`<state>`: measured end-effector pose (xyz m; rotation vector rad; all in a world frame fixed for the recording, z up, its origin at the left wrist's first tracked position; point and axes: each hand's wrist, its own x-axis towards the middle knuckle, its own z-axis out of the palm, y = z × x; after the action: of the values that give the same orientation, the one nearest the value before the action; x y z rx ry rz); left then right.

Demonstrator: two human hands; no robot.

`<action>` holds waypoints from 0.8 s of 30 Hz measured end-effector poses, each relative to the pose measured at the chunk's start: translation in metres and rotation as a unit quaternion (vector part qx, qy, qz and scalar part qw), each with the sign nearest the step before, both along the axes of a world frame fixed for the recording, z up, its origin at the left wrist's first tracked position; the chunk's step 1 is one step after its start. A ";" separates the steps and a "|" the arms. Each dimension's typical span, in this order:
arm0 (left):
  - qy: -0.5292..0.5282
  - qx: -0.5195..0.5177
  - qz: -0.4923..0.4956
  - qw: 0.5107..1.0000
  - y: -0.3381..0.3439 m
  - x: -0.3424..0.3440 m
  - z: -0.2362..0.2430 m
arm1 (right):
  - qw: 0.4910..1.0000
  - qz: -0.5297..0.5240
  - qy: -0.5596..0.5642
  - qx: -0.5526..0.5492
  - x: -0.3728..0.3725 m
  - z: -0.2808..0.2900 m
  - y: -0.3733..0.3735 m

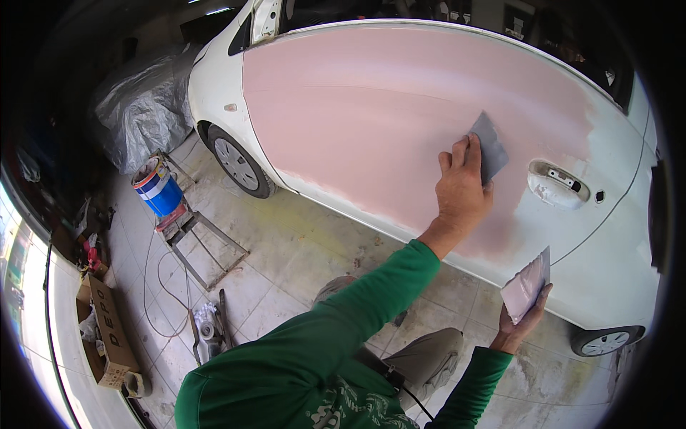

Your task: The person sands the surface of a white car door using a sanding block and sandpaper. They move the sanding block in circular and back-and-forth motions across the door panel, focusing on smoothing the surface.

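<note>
The white car door (572,247) is coated over most of its face with a smooth layer of pink filler (343,121). My left hand (463,187) pinches a thin grey filler spreader (490,149) and holds it at the pink area, left of the door handle (559,184). Lower and to the right, my right hand (524,322) grips a flat grey plate (546,263), tilted, with a thick patch of pink putty (524,289) on it. The plate is near the door's lower part; whether it touches the door, I cannot tell.
A blue and white can (158,189) stands on a small metal-legged stand (214,232) at left. A cardboard box (107,332), a cable (146,286) and a metal tool (209,330) lie on the tiled floor. Silvery sheeting (146,107) covers something behind the front wheel (237,163).
</note>
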<state>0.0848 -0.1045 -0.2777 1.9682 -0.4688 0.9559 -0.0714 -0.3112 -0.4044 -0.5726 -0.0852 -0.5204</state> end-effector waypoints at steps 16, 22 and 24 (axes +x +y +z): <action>0.183 -0.125 -0.508 0.832 0.102 -0.094 -0.102 | 0.981 0.138 0.122 0.062 0.024 -0.032 0.136; 0.087 0.228 -0.357 0.902 0.130 -0.068 -0.086 | 0.992 0.095 0.070 0.039 -0.001 0.000 0.115; 0.059 0.256 -0.301 0.917 0.152 -0.060 -0.077 | 0.997 0.031 0.056 -0.035 -0.010 0.008 0.104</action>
<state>0.0246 0.0475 -0.3550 2.1066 -1.2669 0.3300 -0.0813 -0.2067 -0.3962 -0.6653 -0.0144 -0.4253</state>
